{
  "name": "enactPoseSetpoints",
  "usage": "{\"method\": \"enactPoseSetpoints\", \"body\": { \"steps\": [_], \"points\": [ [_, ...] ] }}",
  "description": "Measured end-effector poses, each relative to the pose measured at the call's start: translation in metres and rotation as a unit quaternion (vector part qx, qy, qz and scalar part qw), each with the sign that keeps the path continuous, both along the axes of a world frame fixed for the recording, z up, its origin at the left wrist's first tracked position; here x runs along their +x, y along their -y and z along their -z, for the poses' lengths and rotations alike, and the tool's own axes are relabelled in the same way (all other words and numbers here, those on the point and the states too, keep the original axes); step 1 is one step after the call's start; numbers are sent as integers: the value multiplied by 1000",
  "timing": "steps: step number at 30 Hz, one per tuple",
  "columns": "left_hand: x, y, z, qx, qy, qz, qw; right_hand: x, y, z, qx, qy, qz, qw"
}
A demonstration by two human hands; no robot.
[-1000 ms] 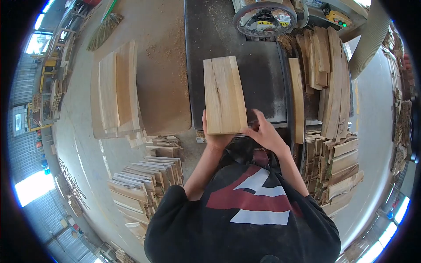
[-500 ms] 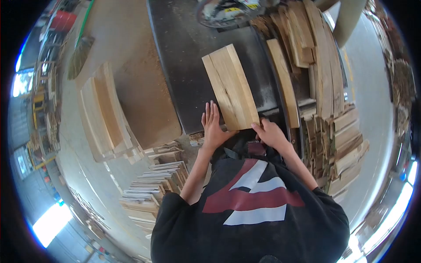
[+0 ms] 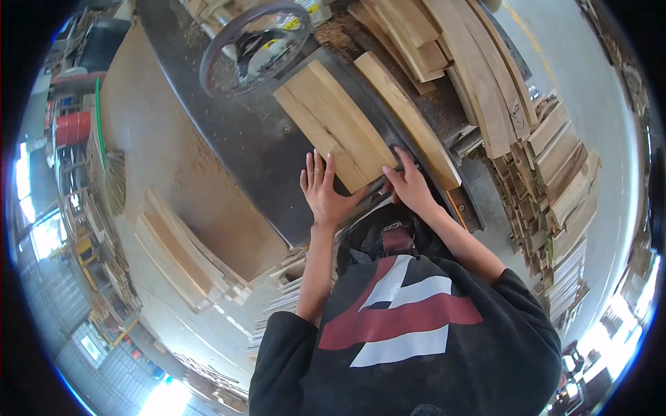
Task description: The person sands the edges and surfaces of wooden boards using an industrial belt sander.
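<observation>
A pale wooden board (image 3: 336, 128) with a dark crack along its grain lies flat on a dark metal machine table (image 3: 208, 104). My left hand (image 3: 325, 195) is open, its fingers spread on the table by the board's left edge and its thumb reaching toward the near end. At the near right corner my right hand (image 3: 411, 186) pinches the board, thumb against the end and index finger along the right side. Beyond that side, a second, narrower board (image 3: 409, 118) lies along a dark raised rail.
A handwheel (image 3: 255, 50) stands at the table's far end. Stacked planks (image 3: 479, 76) lie at the right, with piled offcuts (image 3: 555, 187) below them. On the left are a sawdust-covered brown panel (image 3: 166, 139), more boards (image 3: 182, 256), a broom (image 3: 113, 182) and a red container (image 3: 73, 130).
The view has turned, so the table and board appear more slanted and the handwheel shows more fully. My right index finger now stretches along the board's side; my left hand stays by its left edge.
</observation>
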State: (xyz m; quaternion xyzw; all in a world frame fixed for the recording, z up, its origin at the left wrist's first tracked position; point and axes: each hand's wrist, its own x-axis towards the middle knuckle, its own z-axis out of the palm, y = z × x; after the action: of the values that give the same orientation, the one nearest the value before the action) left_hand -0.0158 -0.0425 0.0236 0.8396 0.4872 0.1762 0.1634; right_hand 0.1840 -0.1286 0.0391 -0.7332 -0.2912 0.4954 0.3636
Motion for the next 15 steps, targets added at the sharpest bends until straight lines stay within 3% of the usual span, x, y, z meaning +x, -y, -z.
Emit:
{"method": "enactPoseSetpoints", "body": {
  "steps": [2, 15],
  "points": [
    [4, -7, 0, 30, -5, -1, 1000, -2, -13, 13, 2, -143, 33, 989],
    [-5, -74, 11, 47, 15, 4, 999, -4, -93, 15, 15, -185, 3, 983]
  ]
}}
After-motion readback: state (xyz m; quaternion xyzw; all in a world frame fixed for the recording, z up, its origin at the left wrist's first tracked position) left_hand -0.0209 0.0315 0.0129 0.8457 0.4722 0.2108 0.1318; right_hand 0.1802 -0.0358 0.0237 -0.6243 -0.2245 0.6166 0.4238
